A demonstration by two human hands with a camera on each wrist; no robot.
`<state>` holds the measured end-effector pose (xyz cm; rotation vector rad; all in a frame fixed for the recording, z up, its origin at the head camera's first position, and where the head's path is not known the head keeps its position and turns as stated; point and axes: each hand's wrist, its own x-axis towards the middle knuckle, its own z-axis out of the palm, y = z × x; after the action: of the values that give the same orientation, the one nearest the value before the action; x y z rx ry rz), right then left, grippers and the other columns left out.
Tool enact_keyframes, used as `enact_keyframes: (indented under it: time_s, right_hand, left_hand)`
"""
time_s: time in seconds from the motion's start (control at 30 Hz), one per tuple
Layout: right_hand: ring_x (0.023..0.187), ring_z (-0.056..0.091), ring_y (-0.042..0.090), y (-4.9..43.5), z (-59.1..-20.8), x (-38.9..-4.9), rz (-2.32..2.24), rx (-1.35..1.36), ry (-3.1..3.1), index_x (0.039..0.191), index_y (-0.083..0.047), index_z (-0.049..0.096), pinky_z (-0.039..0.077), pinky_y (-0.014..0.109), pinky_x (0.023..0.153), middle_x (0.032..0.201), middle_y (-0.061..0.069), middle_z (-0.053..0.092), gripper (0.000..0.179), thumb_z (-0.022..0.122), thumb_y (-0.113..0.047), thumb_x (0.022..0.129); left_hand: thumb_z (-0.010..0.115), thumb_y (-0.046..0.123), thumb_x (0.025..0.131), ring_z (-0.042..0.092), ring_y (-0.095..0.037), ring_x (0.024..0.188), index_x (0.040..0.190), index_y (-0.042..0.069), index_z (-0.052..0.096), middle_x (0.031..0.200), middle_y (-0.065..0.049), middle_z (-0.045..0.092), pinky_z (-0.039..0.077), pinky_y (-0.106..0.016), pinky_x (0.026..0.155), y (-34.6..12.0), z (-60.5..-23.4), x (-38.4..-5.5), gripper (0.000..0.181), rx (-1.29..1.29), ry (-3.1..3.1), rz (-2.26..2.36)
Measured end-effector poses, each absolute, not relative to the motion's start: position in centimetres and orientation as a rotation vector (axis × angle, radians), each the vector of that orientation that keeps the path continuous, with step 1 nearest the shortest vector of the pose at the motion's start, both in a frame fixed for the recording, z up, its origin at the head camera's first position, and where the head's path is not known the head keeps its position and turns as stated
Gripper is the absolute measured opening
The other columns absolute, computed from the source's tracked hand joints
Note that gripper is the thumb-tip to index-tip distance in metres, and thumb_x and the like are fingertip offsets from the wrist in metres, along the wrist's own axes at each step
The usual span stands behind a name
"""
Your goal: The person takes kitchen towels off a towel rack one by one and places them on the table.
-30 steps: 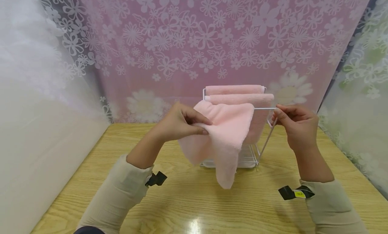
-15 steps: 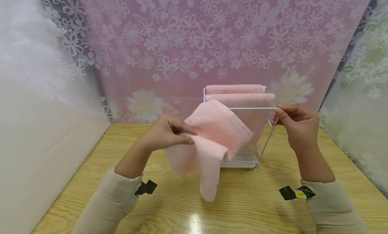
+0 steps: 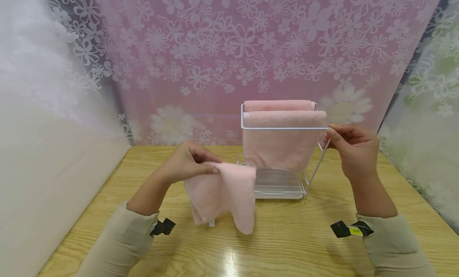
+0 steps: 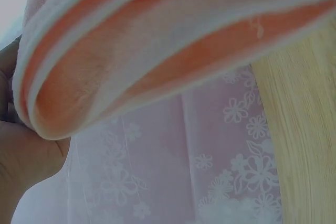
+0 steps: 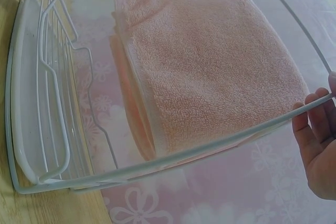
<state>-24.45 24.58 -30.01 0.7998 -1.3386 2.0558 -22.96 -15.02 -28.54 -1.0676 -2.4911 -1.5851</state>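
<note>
My left hand (image 3: 188, 163) pinches a pink towel (image 3: 238, 193) between thumb and fingers, left of the rack and above the table. The towel hangs in folds, with a small white tag at its lower edge; in the left wrist view its layered folds fill the upper part. My right hand (image 3: 355, 147) grips the front right corner of a white wire rack (image 3: 283, 128). Two more pink towels hang on the rack's rear bars, the nearer towel (image 3: 279, 145) in front of the farther towel (image 3: 276, 105). The front bar is bare.
A white tray (image 3: 283, 196) with wire bars sits at the rack's base on the wood-grain table (image 3: 287, 241). Behind stands a pink flowered curtain (image 3: 215, 42), with pale sheeting (image 3: 61, 109) along the left and a flowered sheet (image 3: 426, 121) on the right.
My left hand has drawn the towel off the rack's front bar, moving left and down. The right hand keeps its grip on the corner, nearly still.
</note>
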Motion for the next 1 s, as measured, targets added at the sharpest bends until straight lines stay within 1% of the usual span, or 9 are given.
enact_keyframes:
  time_s: [0.13, 0.2, 0.47, 0.77, 0.87, 1.0]
  right_hand:
    - [0.058, 0.064, 0.023, 24.5, -29.9, -24.4, 2.052, 0.778, -1.349, 0.099, 0.028, 0.059, 0.058, 0.029, 0.059, 0.084, 0.019, 0.071, 0.016, 0.056, 0.025, 0.084]
    - [0.058, 0.064, 0.023, 24.6, -29.9, -24.3, 2.051, 0.769, -1.353, 0.099, 0.029, 0.059, 0.058, 0.029, 0.059, 0.084, 0.019, 0.071, 0.016, 0.057, 0.024, 0.084]
    - [0.057, 0.064, 0.023, 24.5, -29.9, -24.3, 2.051, 0.773, -1.342, 0.099, 0.029, 0.059, 0.057, 0.028, 0.059, 0.083, 0.019, 0.071, 0.016, 0.057, 0.025, 0.084]
    - [0.057, 0.063, 0.023, 24.4, -30.0, -24.2, 2.059, 0.78, -1.331, 0.099, 0.029, 0.059, 0.057, 0.029, 0.058, 0.083, 0.019, 0.071, 0.016, 0.056, 0.026, 0.083]
    - [0.057, 0.062, 0.023, 24.4, -30.1, -24.2, 2.056, 0.763, -1.34, 0.099, 0.029, 0.059, 0.057, 0.029, 0.057, 0.084, 0.018, 0.071, 0.016, 0.056, 0.026, 0.083]
    - [0.057, 0.062, 0.023, 24.4, -30.1, -24.1, 2.05, 0.766, -1.344, 0.1, 0.028, 0.059, 0.057, 0.029, 0.058, 0.084, 0.018, 0.071, 0.017, 0.056, 0.026, 0.084]
  left_hand:
    - [0.085, 0.008, 0.076, 0.071, -0.019, 0.076, 0.094, 0.006, 0.079, 0.091, -0.005, 0.075, 0.055, -0.03, 0.059, -15.4, -28.7, -23.2, 0.02, -0.961, -2.53, -1.584]
    - [0.085, 0.01, 0.075, 0.07, -0.021, 0.074, 0.094, 0.007, 0.079, 0.091, -0.005, 0.075, 0.054, -0.03, 0.059, -15.6, -28.8, -23.3, 0.02, -0.917, -2.544, -1.582]
    - [0.086, 0.01, 0.074, 0.07, -0.022, 0.075, 0.096, 0.004, 0.078, 0.094, -0.008, 0.074, 0.055, -0.03, 0.061, -16.7, -28.6, -23.6, 0.024, -0.794, -2.59, -1.623]
    - [0.086, 0.012, 0.075, 0.071, -0.024, 0.075, 0.097, 0.006, 0.079, 0.094, -0.008, 0.074, 0.056, -0.032, 0.06, -17.6, -28.5, -23.8, 0.024, -0.742, -2.616, -1.606]
    - [0.085, 0.012, 0.076, 0.071, -0.024, 0.075, 0.097, 0.005, 0.078, 0.095, -0.008, 0.074, 0.056, -0.033, 0.06, -17.9, -28.4, -24.0, 0.023, -0.728, -2.625, -1.617]
    - [0.085, 0.011, 0.076, 0.071, -0.025, 0.074, 0.098, 0.002, 0.077, 0.095, -0.011, 0.074, 0.056, -0.033, 0.059, -18.3, -28.4, -24.2, 0.025, -0.715, -2.635, -1.626]
